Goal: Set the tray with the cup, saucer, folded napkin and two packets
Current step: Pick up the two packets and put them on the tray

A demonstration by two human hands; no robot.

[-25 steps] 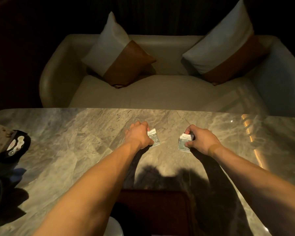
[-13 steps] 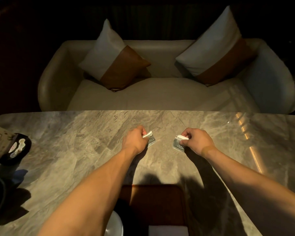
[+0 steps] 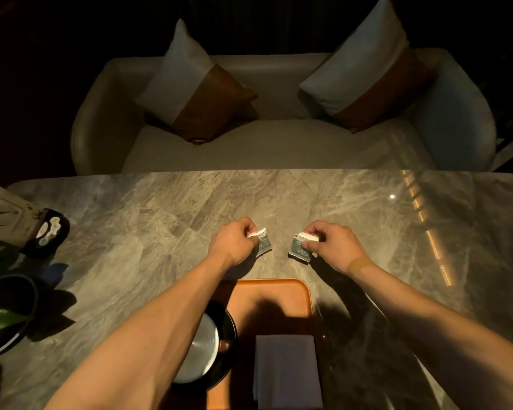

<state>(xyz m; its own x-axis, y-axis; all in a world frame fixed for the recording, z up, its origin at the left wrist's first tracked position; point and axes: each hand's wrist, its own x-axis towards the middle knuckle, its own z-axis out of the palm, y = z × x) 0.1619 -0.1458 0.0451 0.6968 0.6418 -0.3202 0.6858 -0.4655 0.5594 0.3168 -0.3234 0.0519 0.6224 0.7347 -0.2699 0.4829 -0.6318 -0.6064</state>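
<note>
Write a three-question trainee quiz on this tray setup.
1. True or false: the napkin lies on the tray.
2. How many packets are on the tray?
3. The cup sits: A) right of the napkin B) left of the napkin C) on the sofa.

Key: 1 true. 2 none; the left hand pinches the left packet, the right hand the right packet. 3 B.

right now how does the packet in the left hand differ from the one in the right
The left packet is half hidden behind the left hand; the right packet shows most of its face beside the right hand. Both are small, dark with a white top, pinched above the table.
</note>
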